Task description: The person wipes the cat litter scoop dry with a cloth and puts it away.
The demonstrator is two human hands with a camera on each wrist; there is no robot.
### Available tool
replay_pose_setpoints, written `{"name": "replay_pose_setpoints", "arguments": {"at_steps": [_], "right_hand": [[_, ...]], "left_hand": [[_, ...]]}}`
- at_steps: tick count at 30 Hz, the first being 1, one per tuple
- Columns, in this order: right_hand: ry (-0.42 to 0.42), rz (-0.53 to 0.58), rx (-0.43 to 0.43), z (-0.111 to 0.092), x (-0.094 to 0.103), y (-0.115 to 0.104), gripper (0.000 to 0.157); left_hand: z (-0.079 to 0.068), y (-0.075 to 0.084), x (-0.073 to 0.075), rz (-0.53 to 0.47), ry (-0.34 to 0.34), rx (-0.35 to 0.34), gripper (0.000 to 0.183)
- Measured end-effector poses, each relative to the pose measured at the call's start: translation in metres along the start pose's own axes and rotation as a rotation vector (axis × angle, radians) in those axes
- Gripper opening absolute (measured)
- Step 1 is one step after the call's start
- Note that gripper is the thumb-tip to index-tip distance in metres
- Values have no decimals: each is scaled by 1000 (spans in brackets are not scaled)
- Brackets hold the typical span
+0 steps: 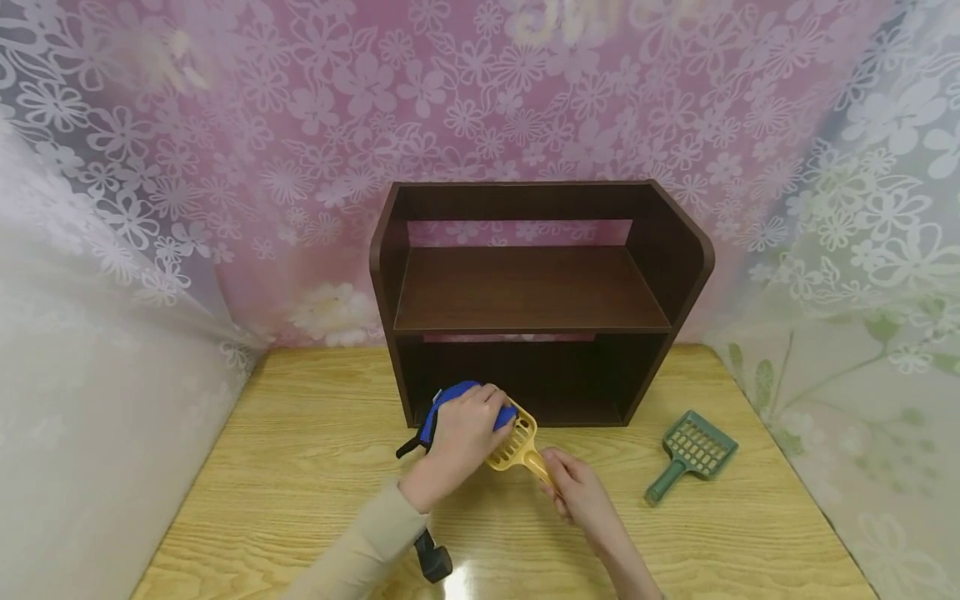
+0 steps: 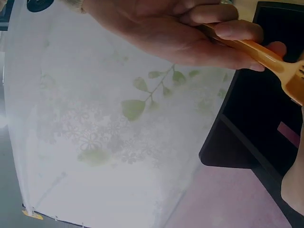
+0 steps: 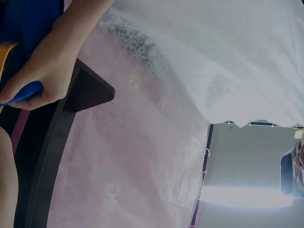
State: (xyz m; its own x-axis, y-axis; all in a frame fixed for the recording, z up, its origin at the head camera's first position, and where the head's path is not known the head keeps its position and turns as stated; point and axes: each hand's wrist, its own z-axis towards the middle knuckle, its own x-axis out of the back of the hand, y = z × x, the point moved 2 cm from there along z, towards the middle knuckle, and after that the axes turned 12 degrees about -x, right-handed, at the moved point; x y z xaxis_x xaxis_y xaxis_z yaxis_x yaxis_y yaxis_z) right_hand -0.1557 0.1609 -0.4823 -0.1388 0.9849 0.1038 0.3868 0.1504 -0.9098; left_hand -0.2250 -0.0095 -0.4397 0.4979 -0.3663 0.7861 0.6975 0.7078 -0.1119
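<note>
My right hand (image 1: 581,500) grips the handle of a yellow slotted litter scoop (image 1: 529,458), whose head points up and left toward the shelf. Over the scoop's head, my left hand (image 1: 463,429) holds a blue cloth (image 1: 454,392) with black edging and a black strap. Curled fingers and thumb pinch the blue cloth (image 3: 28,90) at the scoop's edge in the right wrist view. Part of the scoop's head is hidden beneath the cloth and left hand. In the left wrist view, the right hand's fingers wrap around the yellow handle (image 2: 259,51).
A dark brown two-tier shelf (image 1: 532,287) stands at the back of the wooden table (image 1: 315,483), just beyond the hands. To the right lies a green slotted scoop (image 1: 678,465). Below the left wrist is a small black object (image 1: 433,562). Flowered curtains (image 1: 315,167) surround the table.
</note>
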Motion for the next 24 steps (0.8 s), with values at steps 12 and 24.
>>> {"name": "replay_pose_setpoints", "arguments": {"at_steps": [12, 24], "right_hand": [[26, -8, 4, 0, 14, -3, 40], [22, 35, 17, -1, 22, 0, 38]], "left_hand": [[-7, 2, 6, -183, -247, -171, 19], [-7, -27, 24, -34, -231, -145, 19]]}}
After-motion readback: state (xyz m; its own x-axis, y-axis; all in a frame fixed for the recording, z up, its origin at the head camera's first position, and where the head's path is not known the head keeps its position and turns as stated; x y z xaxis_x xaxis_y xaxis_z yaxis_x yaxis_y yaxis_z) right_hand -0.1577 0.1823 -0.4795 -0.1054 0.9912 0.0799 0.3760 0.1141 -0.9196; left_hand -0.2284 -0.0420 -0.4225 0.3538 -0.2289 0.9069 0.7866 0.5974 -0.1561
